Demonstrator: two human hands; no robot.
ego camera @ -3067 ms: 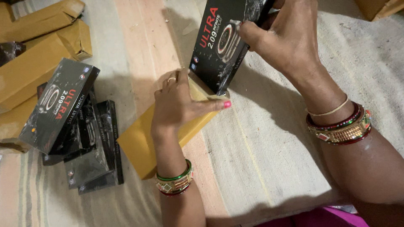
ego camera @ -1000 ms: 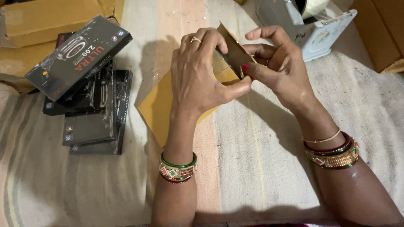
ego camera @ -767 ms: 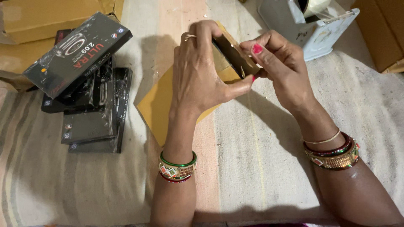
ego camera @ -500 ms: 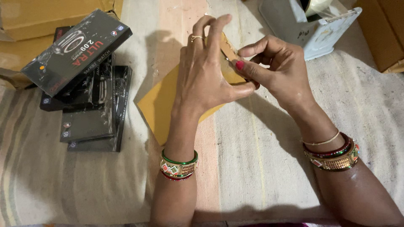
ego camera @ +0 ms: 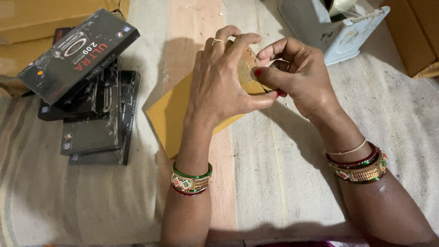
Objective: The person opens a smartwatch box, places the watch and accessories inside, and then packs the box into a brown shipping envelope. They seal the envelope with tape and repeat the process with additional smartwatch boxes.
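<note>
Near the middle of the striped cloth [ego camera: 283,183] that covers the surface lies a mustard-yellow envelope [ego camera: 171,112], its near end flat on the cloth and its far end lifted between the two hands; the left hand [ego camera: 219,80] lies over the top of it, palm down, fingers curled round the raised flap and thumb stretched across toward the other hand; the right hand [ego camera: 297,75] is pressed together at the fingertips, pinching the same flap edge just beside the left thumb, so the two hands touch. Whether anything sits inside the envelope cannot be told, since the left hand hides the opening.

To the left, well apart from the envelope, stands a loose stack of flat black boxes [ego camera: 98,119]; the top black box [ego camera: 77,55] lies tilted across the rest, overhanging them. Behind the stack lie tan cardboard packages [ego camera: 41,18]; beyond the hands, near the right hand, stands a grey tape dispenser [ego camera: 331,32] with a roll in it.

Judged from this grip, the likely trouble is a crooked fold: both hands hold one narrow end while the long body of the envelope rests unweighted, so a pull to one side could skew it or crease the paper; a pinch that slips could let the flap spring open. The tilted box on the stack looks poorly balanced; a knock from the left forearm could slide it off.
</note>
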